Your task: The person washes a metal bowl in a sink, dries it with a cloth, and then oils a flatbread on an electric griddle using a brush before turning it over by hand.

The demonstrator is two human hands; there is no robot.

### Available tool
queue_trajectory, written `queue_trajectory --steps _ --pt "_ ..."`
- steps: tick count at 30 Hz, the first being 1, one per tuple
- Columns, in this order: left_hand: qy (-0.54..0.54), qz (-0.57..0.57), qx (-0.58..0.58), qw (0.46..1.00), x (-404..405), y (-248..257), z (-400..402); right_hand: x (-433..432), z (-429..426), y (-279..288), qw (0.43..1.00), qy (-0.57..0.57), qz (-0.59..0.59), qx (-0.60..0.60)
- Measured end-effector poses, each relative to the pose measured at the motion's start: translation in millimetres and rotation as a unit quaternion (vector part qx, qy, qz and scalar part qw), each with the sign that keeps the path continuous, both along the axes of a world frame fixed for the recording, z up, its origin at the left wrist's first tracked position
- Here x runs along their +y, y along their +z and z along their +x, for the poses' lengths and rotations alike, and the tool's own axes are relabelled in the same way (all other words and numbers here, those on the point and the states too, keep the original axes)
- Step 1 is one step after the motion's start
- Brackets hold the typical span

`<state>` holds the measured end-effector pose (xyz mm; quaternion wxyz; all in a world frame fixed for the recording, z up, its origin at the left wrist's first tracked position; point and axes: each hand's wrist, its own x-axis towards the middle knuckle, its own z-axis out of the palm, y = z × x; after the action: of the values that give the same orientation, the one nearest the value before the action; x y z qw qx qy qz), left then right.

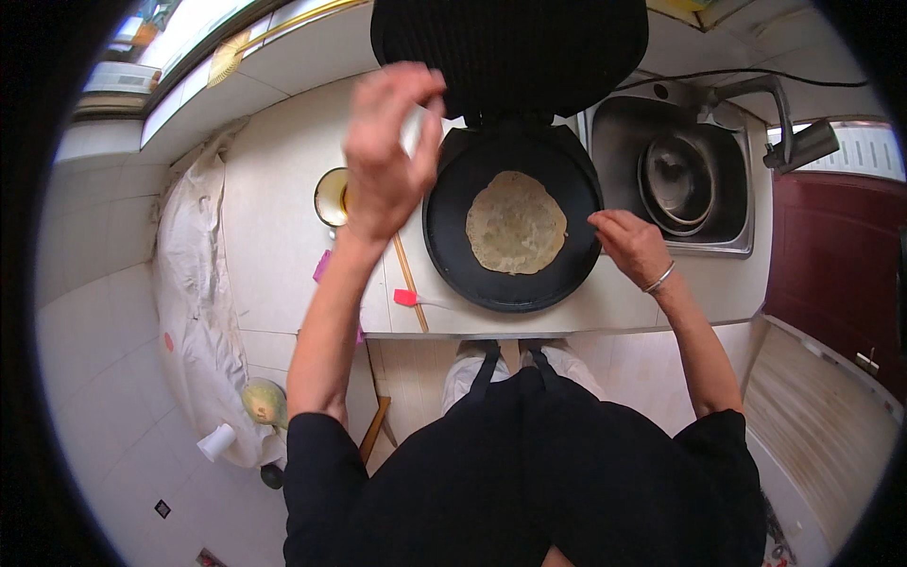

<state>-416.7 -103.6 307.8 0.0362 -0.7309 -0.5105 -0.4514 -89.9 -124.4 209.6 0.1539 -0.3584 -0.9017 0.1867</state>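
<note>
A thin round flatbread (516,222) lies flat on the black plate of an electric griddle (514,294), whose lid (510,57) stands raised at the back. My left hand (393,145), slightly blurred, is lifted at the griddle's upper left, fingers curved and apart, nothing seen in it. At the right rim is my right hand (629,241), thumb and fingertips pinched together; whether something small is between them I cannot tell. Left of the griddle lie wooden chopsticks (404,266) and a red-headed brush (406,297). An enamel mug (330,198) with yellowish contents is partly hidden by my left hand.
To the right, a steel sink (740,227) holds stacked metal bowls (677,184) under a faucet (779,106). A black cord (744,71) runs behind it. Pale cloth (195,305), a green melon or gourd (264,402) and a white roll (216,442) are at the left.
</note>
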Motion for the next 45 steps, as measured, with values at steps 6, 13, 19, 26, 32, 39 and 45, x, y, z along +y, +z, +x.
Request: queue_trajectory --steps 6,13,19,26,32,39,45 --pt "0.118 0.078 0.039 0.989 88 95 3 15 1 36 0.997 -0.040 0.022 0.066" --pt "0.096 -0.132 0.035 0.986 175 91 -8 17 16 48 0.991 -0.077 0.036 0.102" --pt "0.069 -0.335 -0.011 0.940 162 118 10 13 45 40 0.983 -0.134 0.013 0.127" --pt "-0.110 -0.298 0.015 0.948 87 115 -10 30 70 36 0.955 -0.219 -0.030 0.199" --pt "-0.267 -0.434 -0.050 0.859 -48 90 20 66 79 26 0.939 -0.248 -0.101 0.215" --pt "-0.248 -0.381 0.103 0.885 -165 -10 59 123 33 -8 0.914 -0.209 -0.231 0.259" --pt "-0.261 -0.349 0.136 0.890 -192 -94 67 123 -2 -4 0.923 -0.177 -0.250 0.233"
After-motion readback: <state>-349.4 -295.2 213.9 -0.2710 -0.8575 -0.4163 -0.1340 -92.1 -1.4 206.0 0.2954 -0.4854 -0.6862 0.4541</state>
